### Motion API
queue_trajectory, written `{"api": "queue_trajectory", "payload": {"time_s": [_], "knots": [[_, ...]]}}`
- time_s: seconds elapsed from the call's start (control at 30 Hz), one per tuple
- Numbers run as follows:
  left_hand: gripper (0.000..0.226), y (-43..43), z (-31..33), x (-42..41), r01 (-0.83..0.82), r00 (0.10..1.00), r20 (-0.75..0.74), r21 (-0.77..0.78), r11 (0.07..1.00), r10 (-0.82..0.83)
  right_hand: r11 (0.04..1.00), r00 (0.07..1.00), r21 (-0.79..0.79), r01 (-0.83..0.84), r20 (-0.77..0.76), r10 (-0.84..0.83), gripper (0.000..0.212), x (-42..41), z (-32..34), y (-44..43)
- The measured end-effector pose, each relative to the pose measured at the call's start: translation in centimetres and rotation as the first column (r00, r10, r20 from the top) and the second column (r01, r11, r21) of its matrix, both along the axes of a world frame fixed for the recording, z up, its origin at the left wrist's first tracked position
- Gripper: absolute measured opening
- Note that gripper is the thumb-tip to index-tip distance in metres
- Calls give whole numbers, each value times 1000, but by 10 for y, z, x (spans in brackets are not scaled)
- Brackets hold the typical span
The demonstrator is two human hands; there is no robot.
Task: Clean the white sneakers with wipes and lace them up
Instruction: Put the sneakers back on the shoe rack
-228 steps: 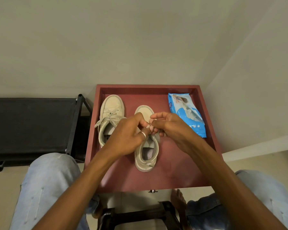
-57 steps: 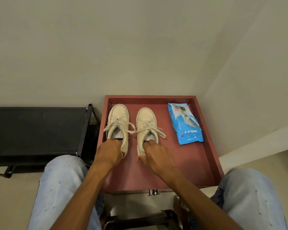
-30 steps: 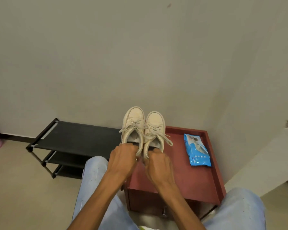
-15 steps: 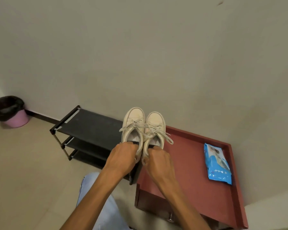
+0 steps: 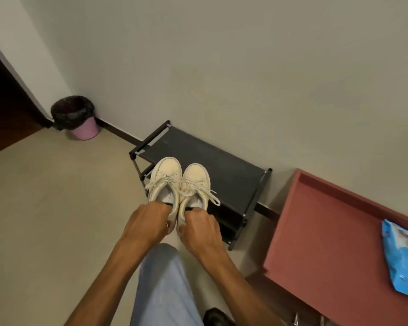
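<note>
Sneakers (image 5: 166,178) side by side above the black shoe rack (image 5: 224,165) — left hand (image 5: 146,225) fingers curled into one heel, right hand (image 5: 199,229) gripping the other.

The shoe rack (image 5: 222,165) is plain matte black, with pale grey joints at its corners. Over its near edge, the left sneaker (image 5: 166,170) and the right sneaker (image 5: 197,176) are cream-white with off-white laces (image 5: 189,187). Left of the rack, a pink bin (image 5: 84,128) carries a black liner (image 5: 72,111). Right of the rack, the table (image 5: 316,243) is brick red, and the wipes pack (image 5: 403,257) on it is bright blue with white print. Nearer than the rack, the jeans (image 5: 165,290) are pale blue. The floor (image 5: 57,208) is beige and the wall (image 5: 222,67) behind the rack is greyish cream.
</note>
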State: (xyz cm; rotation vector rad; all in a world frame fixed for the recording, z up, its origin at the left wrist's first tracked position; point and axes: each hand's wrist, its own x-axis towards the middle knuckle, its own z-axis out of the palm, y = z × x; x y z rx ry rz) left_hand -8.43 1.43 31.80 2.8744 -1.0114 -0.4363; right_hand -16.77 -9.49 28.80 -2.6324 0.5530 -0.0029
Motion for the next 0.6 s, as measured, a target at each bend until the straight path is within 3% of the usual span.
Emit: {"api": "queue_trajectory", "payload": {"time_s": [0.33,0.6], "knots": [[11,58,-62,95,-130,982,-116,133,983,146,976,981,154,-152,-97,168,21,96,-66,55],[13,34,-156,131,0,966,-259,51,999,13,982,967,191,12,-251,37,24,121,-136,26]]}}
